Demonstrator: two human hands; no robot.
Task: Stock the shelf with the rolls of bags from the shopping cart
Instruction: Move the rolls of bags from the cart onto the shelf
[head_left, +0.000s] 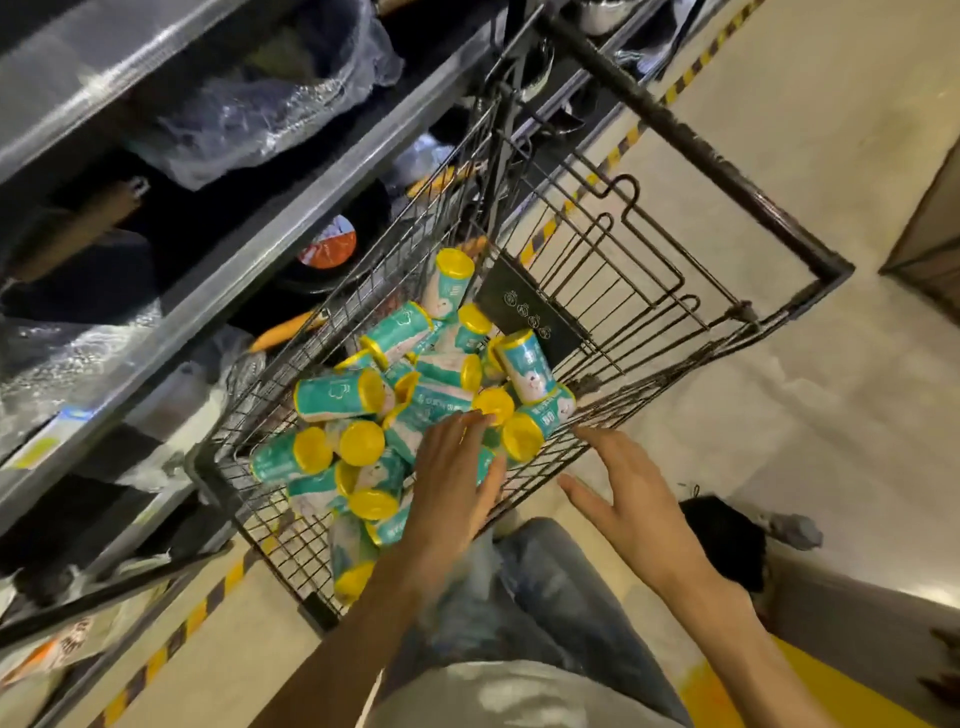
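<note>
— What's hidden?
— Shelf (218, 291) goods are blurry. Rolls (395, 410) heap in the cart (597, 291).
— Hands?
— Left hand (457, 488) rests spread on rolls; right hand (634, 499) hovers, 5 fingers splayed, holding nothing.

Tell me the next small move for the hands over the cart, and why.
Probably close the left hand around one of the teal rolls with yellow caps beneath it. Its fingers lie flat on the pile in the shopping cart holding nothing, the right hand hovers open outside the rim, and the shelf waits.
</note>
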